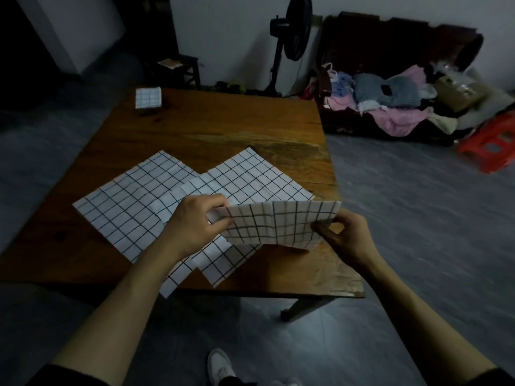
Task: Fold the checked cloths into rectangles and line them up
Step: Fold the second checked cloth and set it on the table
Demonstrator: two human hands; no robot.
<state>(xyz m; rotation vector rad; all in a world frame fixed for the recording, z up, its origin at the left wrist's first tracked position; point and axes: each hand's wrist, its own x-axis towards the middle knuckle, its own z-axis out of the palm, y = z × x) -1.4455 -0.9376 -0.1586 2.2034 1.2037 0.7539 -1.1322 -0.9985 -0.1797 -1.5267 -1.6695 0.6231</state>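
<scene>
Head camera view, looking down at a person's two bare forearms stretched over a wooden table (211,126). Between the hands, lifted just above the near right part of the table, was a checked cloth folded in half (281,224), white with thin black grid lines, forming a long rectangle with its fold along the top edge. The left hand (195,224) pinched the cloth's left end, fingers curled round the doubled layers. The right hand (342,235) pinched the cloth's lower right corner between thumb and fingers.

Beneath the held cloth, two more checked cloths lay flat and unfolded on the table, each turned like a diamond. The left flat cloth (131,201) reached toward the table's left edge and its near corner hung slightly over the front edge. The right flat cloth (250,179) overlapped the left one along the middle, and the held cloth hid part of it. At the table's far left corner, well apart from the others, sat a small folded checked cloth (148,97).

Beyond the table stood a black pedestal fan (292,37) against a pale wall, with a dark wooden stool (181,65) to its left. To the right, a dark bench held a heap of clothes (390,101), pink, blue and grey. A red plastic stool (493,146) lay on the grey floor nearby. A white shoe (220,366) showed at the bottom edge.
</scene>
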